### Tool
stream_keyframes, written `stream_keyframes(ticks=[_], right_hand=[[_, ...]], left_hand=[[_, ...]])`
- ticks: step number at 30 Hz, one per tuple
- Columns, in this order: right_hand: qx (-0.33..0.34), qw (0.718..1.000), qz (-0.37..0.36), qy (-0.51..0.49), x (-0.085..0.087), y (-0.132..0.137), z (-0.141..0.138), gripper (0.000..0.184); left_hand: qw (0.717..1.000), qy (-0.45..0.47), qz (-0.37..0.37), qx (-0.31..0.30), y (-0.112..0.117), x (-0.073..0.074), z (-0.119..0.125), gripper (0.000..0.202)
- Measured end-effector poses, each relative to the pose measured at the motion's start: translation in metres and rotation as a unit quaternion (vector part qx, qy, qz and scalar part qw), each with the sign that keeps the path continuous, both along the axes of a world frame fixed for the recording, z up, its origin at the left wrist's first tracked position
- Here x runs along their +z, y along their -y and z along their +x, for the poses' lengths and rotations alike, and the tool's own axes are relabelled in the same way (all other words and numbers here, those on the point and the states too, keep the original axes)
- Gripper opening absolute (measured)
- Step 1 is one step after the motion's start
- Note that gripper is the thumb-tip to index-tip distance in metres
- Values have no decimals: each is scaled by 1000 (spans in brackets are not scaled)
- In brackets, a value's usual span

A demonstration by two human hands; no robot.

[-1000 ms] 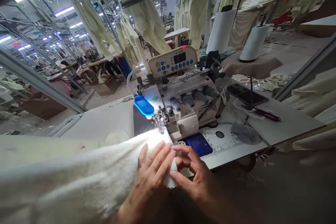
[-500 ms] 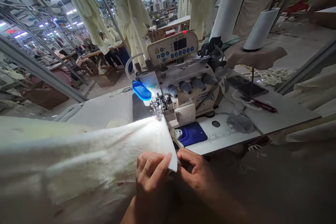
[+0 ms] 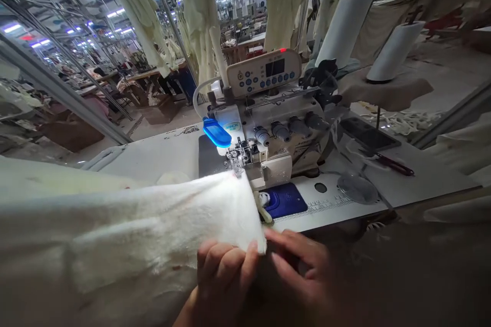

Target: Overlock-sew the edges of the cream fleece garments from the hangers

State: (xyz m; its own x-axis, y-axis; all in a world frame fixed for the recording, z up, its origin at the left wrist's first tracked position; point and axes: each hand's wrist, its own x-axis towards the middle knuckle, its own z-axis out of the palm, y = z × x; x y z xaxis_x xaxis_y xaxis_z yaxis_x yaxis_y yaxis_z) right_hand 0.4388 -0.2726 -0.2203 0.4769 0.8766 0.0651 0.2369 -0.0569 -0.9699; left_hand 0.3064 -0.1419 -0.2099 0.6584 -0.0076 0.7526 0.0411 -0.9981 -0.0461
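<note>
White fleecy fabric point(image 3: 164, 230) spreads from the left across the table. Its far corner lies under the presser foot point(image 3: 238, 163) of an overlock sewing machine point(image 3: 276, 122), lit by a bright lamp. My left hand point(image 3: 226, 271) is closed on the fabric's near edge, close to its right corner. Just right of that corner is my right hand point(image 3: 303, 265), thumb and index finger apart and slightly blurred. Its index fingertip is at the fabric edge; whether it touches, I cannot tell. No item shows between those fingers.
A blue finger guard point(image 3: 217, 133) juts out by the needle area. On the table's right are a clear round dish point(image 3: 356, 187) and a dark red-handled tool point(image 3: 395, 164). White thread cones point(image 3: 345, 28) stand behind. Pale garments point(image 3: 284, 5) hang at the back.
My right thumb and index finger have parted from their pinch at the fabric corner, and the hand has moved slightly right. My left hand still grips the edge. The view has shifted a little.
</note>
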Motion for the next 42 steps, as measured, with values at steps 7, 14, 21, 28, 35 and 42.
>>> stream_keyframes(ticks=[7,14,21,28,35,42], right_hand=[[-54,909,214,355,-6,-19,12,13],[-65,887,235,392,0,-30,20,17],[-85,874,241,413,2,-51,33,16],[-111,844,238,467,-3,-76,52,10],[-103,852,164,487,4,-98,63,17],[-190,845,198,460,-1,-87,52,15]], left_hand=[[999,-12,-29,6,-4,3,14,19],[991,-120,41,32,-31,3,10,42],[991,-128,21,38,-47,12,23,51],[980,-189,-11,66,-70,17,35,60],[969,-229,-7,86,-97,25,50,44],[963,-261,-5,73,-124,41,82,30]])
